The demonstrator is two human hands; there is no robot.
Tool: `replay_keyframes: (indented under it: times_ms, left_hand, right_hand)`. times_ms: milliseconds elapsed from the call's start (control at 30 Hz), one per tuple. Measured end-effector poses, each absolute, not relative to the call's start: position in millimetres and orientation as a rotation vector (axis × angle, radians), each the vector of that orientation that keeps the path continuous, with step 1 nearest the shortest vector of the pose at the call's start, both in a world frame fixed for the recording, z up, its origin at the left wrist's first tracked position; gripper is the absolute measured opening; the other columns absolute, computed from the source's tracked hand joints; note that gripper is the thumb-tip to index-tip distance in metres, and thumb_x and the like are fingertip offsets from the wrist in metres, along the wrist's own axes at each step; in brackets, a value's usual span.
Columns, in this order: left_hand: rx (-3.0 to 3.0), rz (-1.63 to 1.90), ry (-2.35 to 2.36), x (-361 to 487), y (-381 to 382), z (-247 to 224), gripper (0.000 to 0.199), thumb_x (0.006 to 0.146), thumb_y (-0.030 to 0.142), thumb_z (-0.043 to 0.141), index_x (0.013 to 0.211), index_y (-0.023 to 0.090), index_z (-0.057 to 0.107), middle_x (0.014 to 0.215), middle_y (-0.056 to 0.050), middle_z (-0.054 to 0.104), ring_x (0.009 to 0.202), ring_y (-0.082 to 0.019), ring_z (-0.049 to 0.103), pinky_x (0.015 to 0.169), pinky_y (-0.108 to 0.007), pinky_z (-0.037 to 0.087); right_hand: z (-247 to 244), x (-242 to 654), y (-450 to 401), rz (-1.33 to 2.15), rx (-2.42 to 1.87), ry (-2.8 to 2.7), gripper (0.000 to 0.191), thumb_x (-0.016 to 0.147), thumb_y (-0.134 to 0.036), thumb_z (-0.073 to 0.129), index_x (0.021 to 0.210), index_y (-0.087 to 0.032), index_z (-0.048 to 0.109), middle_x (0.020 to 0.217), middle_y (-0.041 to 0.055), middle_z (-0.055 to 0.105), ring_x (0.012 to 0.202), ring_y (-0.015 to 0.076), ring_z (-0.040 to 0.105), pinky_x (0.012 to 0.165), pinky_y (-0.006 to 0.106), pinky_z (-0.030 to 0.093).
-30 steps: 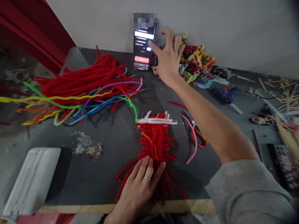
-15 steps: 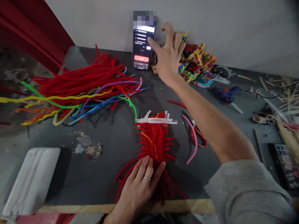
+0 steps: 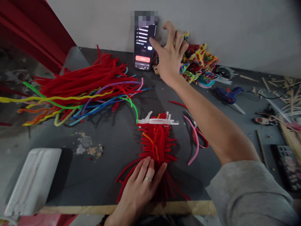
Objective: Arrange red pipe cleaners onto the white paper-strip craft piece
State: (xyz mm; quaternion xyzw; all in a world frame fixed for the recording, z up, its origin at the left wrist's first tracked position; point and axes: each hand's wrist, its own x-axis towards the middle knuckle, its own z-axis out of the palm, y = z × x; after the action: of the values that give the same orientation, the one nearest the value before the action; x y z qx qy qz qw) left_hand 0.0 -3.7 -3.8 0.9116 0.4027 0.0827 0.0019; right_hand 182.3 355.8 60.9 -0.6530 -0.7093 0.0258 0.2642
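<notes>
Presently I log: left hand (image 3: 142, 180), fingers together, thumb parted, laid over red chenille bundle (image 3: 161, 139), which extends beyond the fingertips; right hand (image 3: 169, 61), fingers curled apart, thumb at phone (image 3: 142, 50), contact unclear.

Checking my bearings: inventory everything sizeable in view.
Table: one, grey, centre
Propped phone: one, black, against wall
Pipe cleaners: many, mostly red, far left
Bundle: one, red, front centre
Strips: several, white, bundle's far end
Scissors: one, red-handled, by bundle
Stem: one, pink, by scissors
Crumpled heap: one, multicoloured, by wall
Glue gun: one, blue, far right
Sticks: many, tan, far right
Second phone: one, dark, near right
Boxy object: one, white, near left
Left hand: one, ringed, on bundle
Right hand: one, grey-sleeved, at propped phone
</notes>
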Motion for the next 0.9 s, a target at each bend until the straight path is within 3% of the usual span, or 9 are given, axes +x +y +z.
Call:
replay_keyframes:
  times_ms: [167,433,600,733,900]
  left_hand:
    - [2.841,0.251,1.264,-0.5,-2.9,-2.3,0.062,0.099,0.028,0.054,0.160,0.028,0.042,0.139,-0.010,0.060,0.135,-0.026,0.052,0.114,-0.038,0.044]
    - [2.826,0.273,1.242,0.5,1.7,1.7,0.064,0.095,0.035,0.062,0.157,0.028,0.048,0.137,-0.010,0.061,0.135,-0.027,0.050,0.116,-0.037,0.041]
    - [2.821,0.266,1.242,0.9,-0.2,-0.3,0.065,0.096,0.036,0.059,0.159,0.026,0.045,0.138,-0.011,0.060,0.136,-0.028,0.050,0.114,-0.039,0.043]
    - [2.841,0.243,1.254,0.9,-0.8,-0.6,0.064,0.097,0.032,0.059,0.159,0.028,0.044,0.139,-0.010,0.060,0.137,-0.026,0.050,0.115,-0.038,0.043]
    - [2.827,0.208,1.244,0.5,-0.9,0.8,0.067,0.097,0.036,0.059,0.161,0.027,0.041,0.140,-0.011,0.060,0.137,-0.026,0.050,0.115,-0.038,0.043]
  right_hand:
    - [60.2,183.4,356.7,0.114,-1.809,-1.952,0.063,0.050,-0.069,0.038,0.112,-0.083,0.047,0.119,-0.0123,0.072,0.153,0.0260,-0.001,0.094,0.070,0.012]
    - [62.2,182.6,357.4,0.143,-1.739,-1.871,0.060,0.046,-0.072,0.038,0.103,-0.083,0.053,0.122,-0.0191,0.069,0.153,0.0297,0.002,0.089,0.068,0.016]
    - [56.7,184.9,357.7,0.070,-1.775,-1.944,0.067,0.050,-0.071,0.037,0.115,-0.084,0.047,0.128,-0.0196,0.067,0.153,0.0270,0.003,0.096,0.070,0.013]
    - [48.6,189.1,365.5,-0.025,-1.715,-1.963,0.067,0.052,-0.070,0.040,0.117,-0.084,0.045,0.136,-0.0229,0.062,0.153,0.0308,0.008,0.100,0.071,0.012]
    - [37.2,194.9,375.8,-0.216,-1.679,-1.944,0.066,0.067,-0.067,0.042,0.133,-0.076,0.046,0.154,-0.0294,0.042,0.151,0.0358,0.020,0.110,0.069,0.015]
